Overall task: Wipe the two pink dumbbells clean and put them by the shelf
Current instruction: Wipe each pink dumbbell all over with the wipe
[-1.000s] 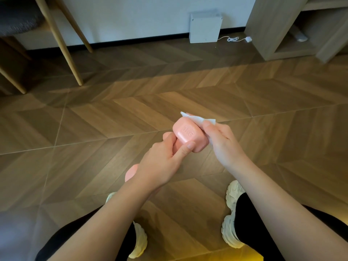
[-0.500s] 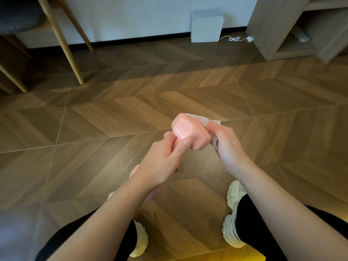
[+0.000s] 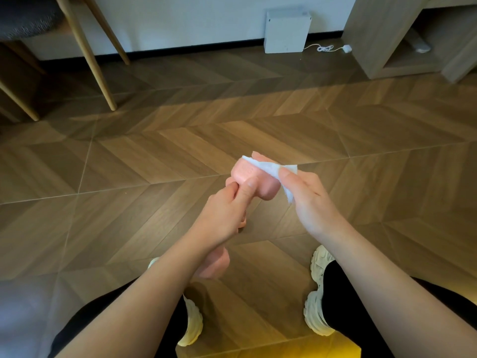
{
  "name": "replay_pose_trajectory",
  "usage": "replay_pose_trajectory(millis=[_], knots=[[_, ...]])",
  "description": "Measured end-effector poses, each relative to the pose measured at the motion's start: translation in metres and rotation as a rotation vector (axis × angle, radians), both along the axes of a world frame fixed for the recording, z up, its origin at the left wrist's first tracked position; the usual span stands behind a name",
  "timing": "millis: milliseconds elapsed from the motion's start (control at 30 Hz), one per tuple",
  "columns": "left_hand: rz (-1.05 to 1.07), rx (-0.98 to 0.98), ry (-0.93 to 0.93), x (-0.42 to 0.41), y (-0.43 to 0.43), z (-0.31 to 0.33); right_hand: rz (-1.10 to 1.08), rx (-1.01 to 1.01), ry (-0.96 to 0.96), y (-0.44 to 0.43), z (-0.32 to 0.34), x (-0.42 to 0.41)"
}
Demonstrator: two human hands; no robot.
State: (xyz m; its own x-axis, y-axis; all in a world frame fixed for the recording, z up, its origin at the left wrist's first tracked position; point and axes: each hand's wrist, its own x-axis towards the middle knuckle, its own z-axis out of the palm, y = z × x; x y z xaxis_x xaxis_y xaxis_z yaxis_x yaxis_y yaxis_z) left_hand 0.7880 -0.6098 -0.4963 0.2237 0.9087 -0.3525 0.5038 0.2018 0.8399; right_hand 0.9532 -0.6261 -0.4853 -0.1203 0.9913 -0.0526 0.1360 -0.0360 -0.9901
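Above floor (image 3: pixel 154 164) — left hand (image 3: pixel 219 215) grips pink dumbbell (image 3: pixel 258 182); right hand (image 3: pixel 309 200) pinches white wipe (image 3: pixel 271 167) against it.

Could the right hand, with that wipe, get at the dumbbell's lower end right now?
Probably yes. The right hand, pinching the wipe, has open space down to the lower end of the dumbbell, though the left hand and its wrist cover part of it.

Matt pink dumbbell (image 3: pixel 258 187), thin white wipe (image 3: pixel 271 167), glossy wooden floor (image 3: pixel 154 156).
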Motion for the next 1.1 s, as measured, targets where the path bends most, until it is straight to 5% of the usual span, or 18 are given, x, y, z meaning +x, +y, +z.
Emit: replay_pose_trajectory(millis=[100, 233, 400, 667, 800, 967, 1100], knots=[[0.15, -0.108, -0.217, 0.001, -0.001, 0.0, -0.022, 0.003, -0.017, 0.001, -0.006, 0.001], [0.148, -0.048, -0.249, 0.0, -0.002, 0.001, -0.098, -0.029, -0.019, 0.003, -0.007, 0.002], [-0.042, 0.138, -0.099, -0.008, -0.005, 0.001, -0.2, -0.069, -0.001, 0.006, -0.002, 0.001], [-0.303, 0.196, 0.252, -0.012, -0.002, -0.008, 0.017, -0.056, 0.05, 0.003, -0.001, 0.0], [-0.134, 0.085, 0.153, -0.008, -0.002, -0.005, 0.077, -0.004, 0.079, 0.0, -0.004, 0.0], [0.153, -0.04, -0.22, -0.004, -0.002, -0.004, 0.022, -0.004, 0.063, -0.002, -0.008, 0.006], [-0.063, 0.162, -0.024, -0.009, -0.003, -0.003, -0.062, -0.057, -0.006, 0.002, -0.002, 0.006]])
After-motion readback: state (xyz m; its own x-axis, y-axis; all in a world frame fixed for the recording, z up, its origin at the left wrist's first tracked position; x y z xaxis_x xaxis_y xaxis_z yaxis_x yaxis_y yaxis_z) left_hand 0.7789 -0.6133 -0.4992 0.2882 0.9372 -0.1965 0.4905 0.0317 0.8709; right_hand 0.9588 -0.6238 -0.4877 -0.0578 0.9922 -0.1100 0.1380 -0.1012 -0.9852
